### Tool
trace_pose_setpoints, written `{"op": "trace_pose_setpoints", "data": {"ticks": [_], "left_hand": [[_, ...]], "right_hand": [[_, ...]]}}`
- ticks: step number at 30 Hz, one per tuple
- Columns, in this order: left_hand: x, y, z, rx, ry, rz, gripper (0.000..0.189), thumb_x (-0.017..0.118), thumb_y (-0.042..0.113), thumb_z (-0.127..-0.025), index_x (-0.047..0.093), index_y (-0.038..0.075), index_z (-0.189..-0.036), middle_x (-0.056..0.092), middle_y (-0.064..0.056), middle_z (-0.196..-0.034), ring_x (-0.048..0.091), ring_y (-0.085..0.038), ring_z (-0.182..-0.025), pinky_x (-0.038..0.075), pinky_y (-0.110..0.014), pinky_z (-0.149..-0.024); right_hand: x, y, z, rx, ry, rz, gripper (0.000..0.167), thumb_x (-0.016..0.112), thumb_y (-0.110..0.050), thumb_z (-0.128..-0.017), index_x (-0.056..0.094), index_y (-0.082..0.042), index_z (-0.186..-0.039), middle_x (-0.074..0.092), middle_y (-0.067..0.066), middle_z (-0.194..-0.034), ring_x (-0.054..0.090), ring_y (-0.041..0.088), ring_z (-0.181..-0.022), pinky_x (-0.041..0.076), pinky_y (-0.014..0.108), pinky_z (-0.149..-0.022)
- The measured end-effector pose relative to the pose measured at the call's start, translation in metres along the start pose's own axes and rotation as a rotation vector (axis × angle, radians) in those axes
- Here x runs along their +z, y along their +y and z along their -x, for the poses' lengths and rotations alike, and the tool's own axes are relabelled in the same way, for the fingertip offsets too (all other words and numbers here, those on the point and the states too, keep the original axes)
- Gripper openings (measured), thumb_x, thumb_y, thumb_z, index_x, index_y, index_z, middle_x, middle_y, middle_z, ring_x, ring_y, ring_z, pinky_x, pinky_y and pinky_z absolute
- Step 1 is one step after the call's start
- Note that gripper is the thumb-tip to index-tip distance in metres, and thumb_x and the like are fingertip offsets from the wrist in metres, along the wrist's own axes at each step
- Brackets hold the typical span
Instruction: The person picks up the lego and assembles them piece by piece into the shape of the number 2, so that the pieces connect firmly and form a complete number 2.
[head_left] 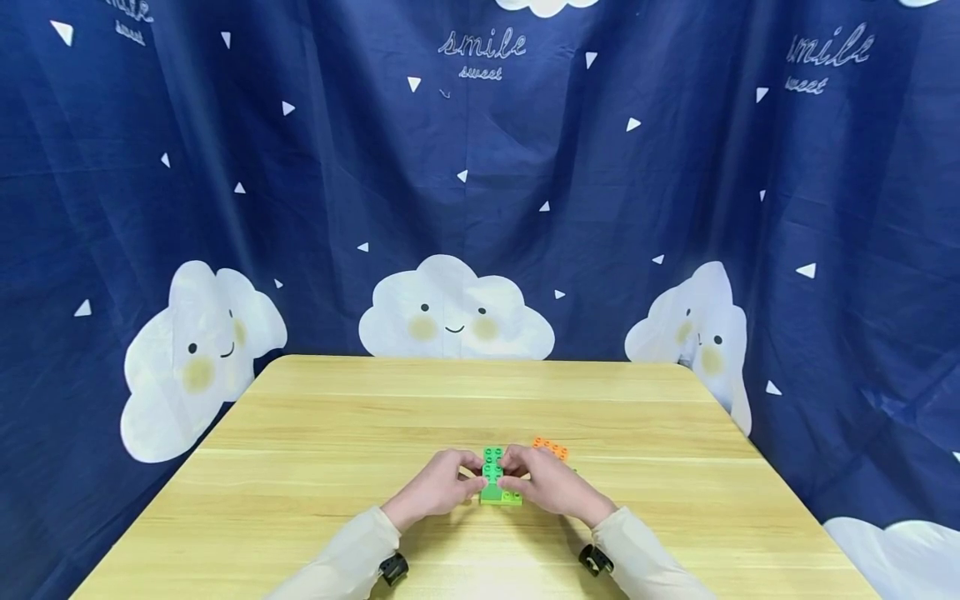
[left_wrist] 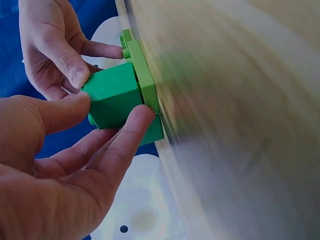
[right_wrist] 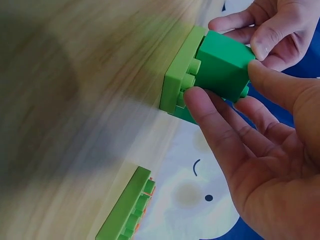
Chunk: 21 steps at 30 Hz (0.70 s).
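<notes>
A dark green toy building brick (head_left: pixel 492 472) sits on a flat lime green brick (head_left: pixel 512 498) near the front middle of the table. My left hand (head_left: pixel 437 485) pinches the green brick from its left side, one fingertip low by the lime brick. From the other side my right hand (head_left: pixel 553 482) holds the same brick; in the right wrist view its index fingertip rests by the studs of the lime brick (right_wrist: pixel 172 82). Another green piece (left_wrist: pixel 152 131) shows under the fingers in the left wrist view, partly hidden.
An orange studded brick (head_left: pixel 550 447) lies just beyond my right hand. Close by it, another lime brick (right_wrist: pixel 125 207) shows in the right wrist view. The wooden table (head_left: pixel 300 467) ends at a dark blue curtain (head_left: pixel 322 183) with white clouds.
</notes>
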<state>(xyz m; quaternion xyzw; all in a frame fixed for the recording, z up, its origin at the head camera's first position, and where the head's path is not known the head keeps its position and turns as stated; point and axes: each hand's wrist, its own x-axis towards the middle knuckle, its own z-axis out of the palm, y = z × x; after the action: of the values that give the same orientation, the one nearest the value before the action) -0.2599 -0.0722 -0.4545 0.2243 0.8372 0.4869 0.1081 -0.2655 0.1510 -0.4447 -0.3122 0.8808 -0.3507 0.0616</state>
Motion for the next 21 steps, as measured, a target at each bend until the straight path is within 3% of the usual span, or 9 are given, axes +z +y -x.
{"op": "trace_pose_setpoints", "data": {"ticks": [13,21], "left_hand": [[-0.001,0.001,0.0,0.002,0.0,-0.01,0.03,0.07,0.008,-0.096,0.066,-0.008,-0.121,0.069,-0.02,-0.113,0.072,-0.029,-0.087,0.063,-0.038,-0.072],[0.001,-0.002,-0.001,-0.005,0.007,0.009,0.033,0.07,0.007,-0.095,0.064,-0.011,-0.122,0.069,-0.02,-0.113,0.072,-0.027,-0.087,0.063,-0.035,-0.072]], "right_hand": [[-0.004,-0.003,0.0,0.009,-0.012,0.003,0.015,0.069,-0.02,-0.099,0.067,-0.008,-0.108,0.072,-0.002,-0.099,0.068,0.01,-0.09,0.057,0.023,-0.078],[-0.018,0.0,0.003,-0.004,0.024,0.087,0.023,0.071,-0.021,-0.098,0.069,-0.01,-0.118,0.073,-0.001,-0.102,0.069,0.014,-0.092,0.057,0.028,-0.08]]}}
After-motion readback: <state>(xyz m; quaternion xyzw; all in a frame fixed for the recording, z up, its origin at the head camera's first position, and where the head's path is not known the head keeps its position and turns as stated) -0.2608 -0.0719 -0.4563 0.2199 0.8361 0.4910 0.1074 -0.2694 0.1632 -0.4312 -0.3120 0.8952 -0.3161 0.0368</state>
